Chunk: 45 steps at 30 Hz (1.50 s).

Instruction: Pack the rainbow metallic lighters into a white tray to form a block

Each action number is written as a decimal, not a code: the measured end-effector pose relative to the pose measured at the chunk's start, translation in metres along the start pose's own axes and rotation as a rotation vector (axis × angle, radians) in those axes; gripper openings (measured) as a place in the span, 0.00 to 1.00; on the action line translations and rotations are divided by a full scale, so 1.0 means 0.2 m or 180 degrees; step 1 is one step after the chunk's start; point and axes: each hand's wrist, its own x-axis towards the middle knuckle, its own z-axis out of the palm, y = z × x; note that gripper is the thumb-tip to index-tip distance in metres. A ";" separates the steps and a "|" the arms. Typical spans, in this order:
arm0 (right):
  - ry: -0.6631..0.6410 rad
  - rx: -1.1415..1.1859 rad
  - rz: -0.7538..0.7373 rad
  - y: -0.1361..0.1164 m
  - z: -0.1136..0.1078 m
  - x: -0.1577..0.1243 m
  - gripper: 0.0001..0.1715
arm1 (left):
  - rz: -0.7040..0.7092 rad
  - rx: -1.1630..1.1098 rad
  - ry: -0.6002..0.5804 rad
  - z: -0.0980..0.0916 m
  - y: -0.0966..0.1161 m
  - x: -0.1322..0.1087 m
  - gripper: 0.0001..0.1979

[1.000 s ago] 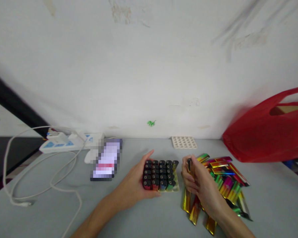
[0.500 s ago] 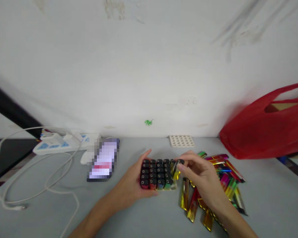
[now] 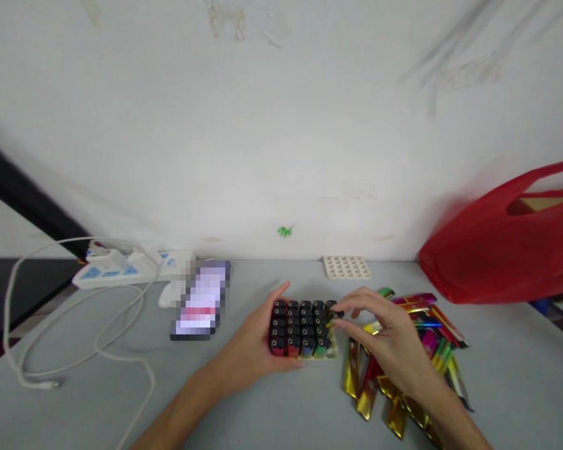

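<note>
My left hand [image 3: 251,344] wraps round the left side of a pale tray [image 3: 332,354] packed with upright black-topped lighters [image 3: 293,324] in rows. Red, blue and green bodies show along the front row. At the tray's right column, the thumb and fingers of my right hand [image 3: 380,325] pinch a gold lighter [image 3: 331,320] by its dark top. Its lower end is at the column, partly hidden by the other lighters. Beside and under my right hand lies a loose pile of shiny gold, red, green and pink lighters [image 3: 368,400].
A white tray with a grid of holes [image 3: 347,267] lies against the wall. Left of my hands are a phone [image 3: 201,303], a power strip [image 3: 138,269] and looping white cables [image 3: 143,359]. A red bag [image 3: 502,244] stands at the right.
The gold lighter in my right hand has sunk lower into the tray's right column. My right fingers have loosened slightly. My left hand still holds the tray, and the view has shifted a little.
</note>
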 end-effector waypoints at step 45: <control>-0.1015 -0.0262 0.1097 0.01 -0.08 -0.03 0.11 | 0.0014 -0.0025 -0.0114 0.00 -0.01 0.00 0.64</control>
